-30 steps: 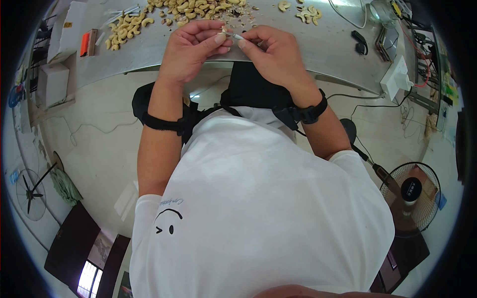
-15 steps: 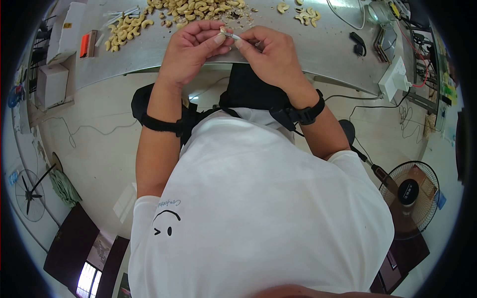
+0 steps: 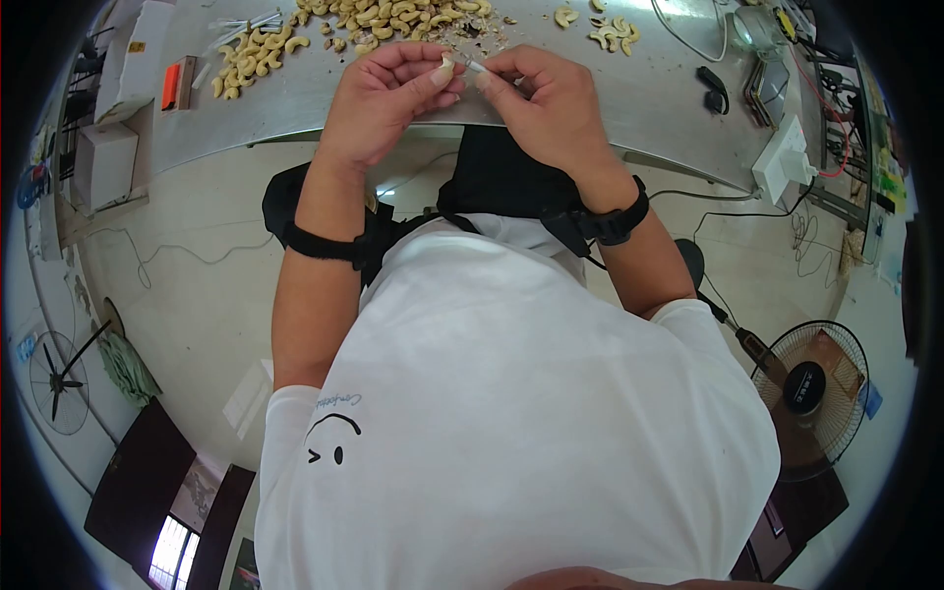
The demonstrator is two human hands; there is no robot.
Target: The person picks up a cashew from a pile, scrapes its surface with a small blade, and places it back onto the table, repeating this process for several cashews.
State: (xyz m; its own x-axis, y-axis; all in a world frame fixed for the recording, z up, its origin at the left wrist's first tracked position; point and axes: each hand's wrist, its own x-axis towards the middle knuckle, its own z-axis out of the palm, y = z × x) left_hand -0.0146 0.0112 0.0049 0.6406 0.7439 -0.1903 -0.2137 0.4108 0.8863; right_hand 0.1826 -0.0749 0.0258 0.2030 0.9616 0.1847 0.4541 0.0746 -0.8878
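Observation:
Over the near edge of the metal table (image 3: 551,118), my left hand (image 3: 379,103) pinches a cashew nut (image 3: 446,67) between thumb and fingers. A small white-handled tool with a thin metal tip (image 3: 476,67) is gripped in my right hand (image 3: 551,98), its tip pointing at the nut with a narrow gap between. Just beyond my hands lies a large heap of cashew nuts (image 3: 403,14), with brown skin crumbs (image 3: 480,44) beside it. A smaller group of cashew nuts (image 3: 246,64) is on the left, and several nuts (image 3: 617,35) sit apart on the right.
At the left are an orange and black box-shaped object (image 3: 178,85) and thin white sticks (image 3: 246,28). To the right stand a glass jar (image 3: 755,27), a black clip-like object (image 3: 712,90) and a white power strip (image 3: 784,162) with cables. A fan (image 3: 811,393) is at lower right.
My right hand has drawn slightly right, taking the tool's tip off the cashew nut. The nut now shows more plainly in my left hand. The view has shifted a little.

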